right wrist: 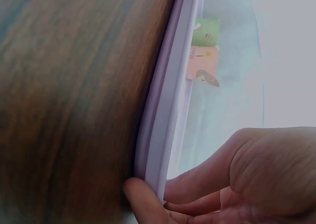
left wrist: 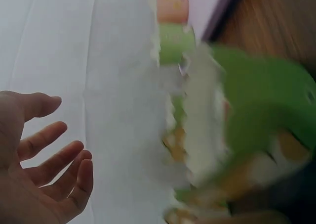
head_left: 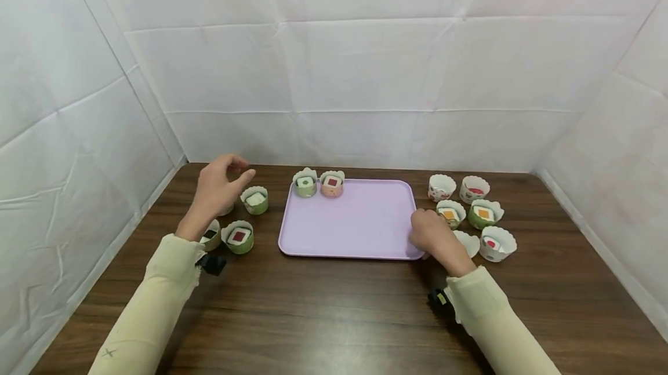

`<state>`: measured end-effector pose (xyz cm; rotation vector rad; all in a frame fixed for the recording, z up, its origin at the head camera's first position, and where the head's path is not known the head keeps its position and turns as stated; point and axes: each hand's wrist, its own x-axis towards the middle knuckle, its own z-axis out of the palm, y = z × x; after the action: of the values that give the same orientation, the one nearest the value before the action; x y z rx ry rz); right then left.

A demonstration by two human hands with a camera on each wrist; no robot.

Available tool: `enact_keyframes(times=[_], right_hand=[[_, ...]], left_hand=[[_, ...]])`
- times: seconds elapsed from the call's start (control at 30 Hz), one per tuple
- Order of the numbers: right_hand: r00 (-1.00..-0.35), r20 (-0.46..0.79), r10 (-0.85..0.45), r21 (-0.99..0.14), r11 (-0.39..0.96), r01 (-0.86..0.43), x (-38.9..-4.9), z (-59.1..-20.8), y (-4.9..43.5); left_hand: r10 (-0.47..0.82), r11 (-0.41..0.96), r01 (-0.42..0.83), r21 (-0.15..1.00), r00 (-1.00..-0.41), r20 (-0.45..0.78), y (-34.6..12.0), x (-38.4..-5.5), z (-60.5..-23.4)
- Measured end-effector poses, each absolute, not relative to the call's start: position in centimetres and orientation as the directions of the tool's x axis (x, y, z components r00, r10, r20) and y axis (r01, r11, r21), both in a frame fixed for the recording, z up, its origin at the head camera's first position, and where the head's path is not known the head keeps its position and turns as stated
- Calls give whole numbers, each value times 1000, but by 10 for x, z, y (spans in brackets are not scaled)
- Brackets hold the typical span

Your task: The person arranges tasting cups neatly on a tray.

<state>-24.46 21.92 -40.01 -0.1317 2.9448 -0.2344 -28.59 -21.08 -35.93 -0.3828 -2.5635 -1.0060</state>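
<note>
Pinching the lilac tray point(head_left: 355, 224) on a brown table point(head_left: 292, 317) at its near right corner with the right hand point(head_left: 435, 235); hovering with the left hand point(head_left: 218, 186) relaxed near green cups point(head_left: 241, 239) left of the tray; showing two filled cups point(head_left: 331, 186) at the tray's far left corner.

Two cups point(head_left: 332, 190) sit on the tray point(head_left: 349, 227), more cups point(head_left: 239, 237) either side.

Pale yellow left sleeve point(head_left: 151, 297) with a dark cross point(head_left: 109, 353), matching right sleeve point(head_left: 496, 317); black left wrist camera point(head_left: 213, 264), black right wrist camera point(head_left: 435, 302) with yellow patch point(head_left: 442, 298).
</note>
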Motion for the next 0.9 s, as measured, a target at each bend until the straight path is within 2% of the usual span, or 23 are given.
enact_keyframes(times=[0.3, 0.6, 0.8, 0.9], right_hand=[[-975, -202, -87, -178, 983, -51, -245, -397, 218], [-977, -199, -73, -169, 985, -40, -243, -396, 217], [-971, -237, -33, -307, 951, 42, -241, -397, 218], [-974, -216, -70, -338, 941, 8, -240, -398, 220]], left_hand=[[-28, 691, 255, 677, -926, 377, -244, -280, -378], [4, 738, 148, 659, -977, 215, -254, -281, -381], [84, 781, 138, 609, -990, 117, -261, -285, -378], [112, 786, 144, 601, -990, 90, -264, -286, -377]])
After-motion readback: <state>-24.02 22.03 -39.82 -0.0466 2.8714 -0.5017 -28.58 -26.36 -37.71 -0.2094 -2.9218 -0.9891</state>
